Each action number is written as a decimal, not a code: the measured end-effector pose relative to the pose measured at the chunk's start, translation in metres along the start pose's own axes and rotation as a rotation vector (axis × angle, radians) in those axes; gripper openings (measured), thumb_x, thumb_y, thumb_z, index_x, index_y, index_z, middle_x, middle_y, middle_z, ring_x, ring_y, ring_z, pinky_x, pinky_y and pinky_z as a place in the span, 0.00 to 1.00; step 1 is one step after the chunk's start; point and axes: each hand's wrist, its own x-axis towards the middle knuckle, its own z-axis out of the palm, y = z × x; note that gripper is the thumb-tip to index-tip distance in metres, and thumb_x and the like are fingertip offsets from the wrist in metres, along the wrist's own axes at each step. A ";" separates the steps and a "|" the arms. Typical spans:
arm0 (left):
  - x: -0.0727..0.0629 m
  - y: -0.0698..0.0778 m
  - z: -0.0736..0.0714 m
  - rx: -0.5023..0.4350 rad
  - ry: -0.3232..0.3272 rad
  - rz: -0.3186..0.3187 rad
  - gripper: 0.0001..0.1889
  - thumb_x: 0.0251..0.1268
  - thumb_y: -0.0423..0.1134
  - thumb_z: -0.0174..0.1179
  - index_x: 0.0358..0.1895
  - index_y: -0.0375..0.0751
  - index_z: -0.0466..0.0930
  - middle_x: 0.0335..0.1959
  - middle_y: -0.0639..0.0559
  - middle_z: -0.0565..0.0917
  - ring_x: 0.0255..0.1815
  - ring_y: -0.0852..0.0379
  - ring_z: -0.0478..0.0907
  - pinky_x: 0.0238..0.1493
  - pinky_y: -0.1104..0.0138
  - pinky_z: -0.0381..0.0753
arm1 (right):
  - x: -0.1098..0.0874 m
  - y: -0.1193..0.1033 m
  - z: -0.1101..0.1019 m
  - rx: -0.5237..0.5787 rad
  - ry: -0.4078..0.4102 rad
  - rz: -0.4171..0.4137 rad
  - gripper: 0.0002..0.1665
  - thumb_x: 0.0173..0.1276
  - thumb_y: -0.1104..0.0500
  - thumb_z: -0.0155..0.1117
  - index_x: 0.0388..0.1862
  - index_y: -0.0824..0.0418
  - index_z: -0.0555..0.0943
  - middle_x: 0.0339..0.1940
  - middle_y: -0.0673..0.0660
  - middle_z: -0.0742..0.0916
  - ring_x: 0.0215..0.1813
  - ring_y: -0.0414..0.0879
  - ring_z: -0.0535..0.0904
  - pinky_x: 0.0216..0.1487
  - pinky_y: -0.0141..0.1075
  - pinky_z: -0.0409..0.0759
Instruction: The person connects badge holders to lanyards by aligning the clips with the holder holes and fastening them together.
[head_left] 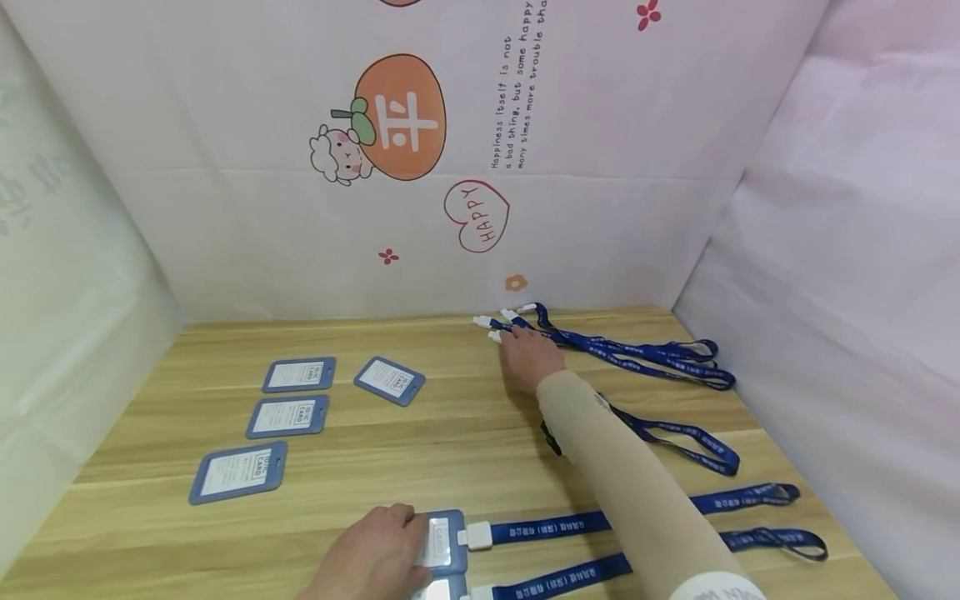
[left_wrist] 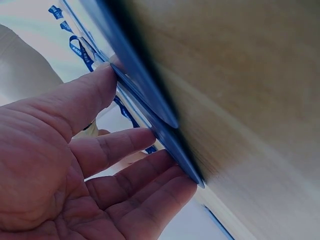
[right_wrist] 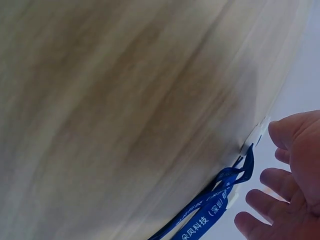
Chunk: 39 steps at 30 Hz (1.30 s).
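At the front of the table my left hand (head_left: 375, 554) holds a blue ID card holder (head_left: 453, 537) by its left end. The left wrist view shows the thumb and fingers of my left hand (left_wrist: 115, 165) at the edge of that card holder (left_wrist: 165, 142). A white clip (head_left: 478, 536) joins it to a blue lanyard (head_left: 551, 528). Toward the back, my right hand (head_left: 528, 358) is over the clip ends of several blue lanyards (head_left: 637, 350). In the right wrist view my right hand's (right_wrist: 285, 185) fingers are loosely bent beside a lanyard (right_wrist: 212, 205), holding nothing.
Several loose card holders (head_left: 288, 417) lie at the left of the wooden table (head_left: 360, 467). Another lanyard (head_left: 697, 442) lies under my right forearm, with a second clipped card holder (head_left: 442, 588) at the front edge. Cloth-covered walls (head_left: 585, 217) enclose the back and sides.
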 end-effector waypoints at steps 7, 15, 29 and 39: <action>0.000 0.000 -0.001 -0.008 0.001 -0.001 0.29 0.57 0.55 0.76 0.55 0.39 0.86 0.46 0.46 0.86 0.41 0.55 0.82 0.47 0.57 0.87 | 0.005 -0.002 0.001 0.003 -0.044 0.017 0.29 0.87 0.57 0.36 0.82 0.61 0.64 0.82 0.64 0.68 0.82 0.62 0.63 0.80 0.59 0.64; -0.001 -0.001 -0.001 -0.011 0.009 0.007 0.28 0.56 0.55 0.77 0.54 0.41 0.86 0.44 0.48 0.86 0.37 0.58 0.79 0.44 0.60 0.87 | 0.008 -0.004 0.002 0.020 -0.071 0.022 0.30 0.87 0.56 0.33 0.82 0.61 0.63 0.83 0.63 0.67 0.82 0.63 0.63 0.81 0.58 0.63; -0.002 -0.001 -0.001 -0.003 0.006 0.001 0.27 0.56 0.56 0.77 0.53 0.41 0.86 0.43 0.49 0.85 0.37 0.58 0.79 0.43 0.61 0.86 | 0.010 -0.005 0.007 0.031 -0.109 0.027 0.28 0.87 0.57 0.36 0.78 0.62 0.68 0.79 0.60 0.74 0.79 0.60 0.69 0.77 0.55 0.71; -0.001 -0.001 -0.001 -0.005 0.006 0.004 0.27 0.56 0.55 0.76 0.53 0.41 0.86 0.43 0.49 0.85 0.37 0.59 0.77 0.43 0.61 0.86 | 0.012 -0.005 0.005 0.067 -0.109 0.040 0.30 0.88 0.55 0.33 0.83 0.60 0.62 0.81 0.64 0.69 0.80 0.63 0.66 0.78 0.58 0.68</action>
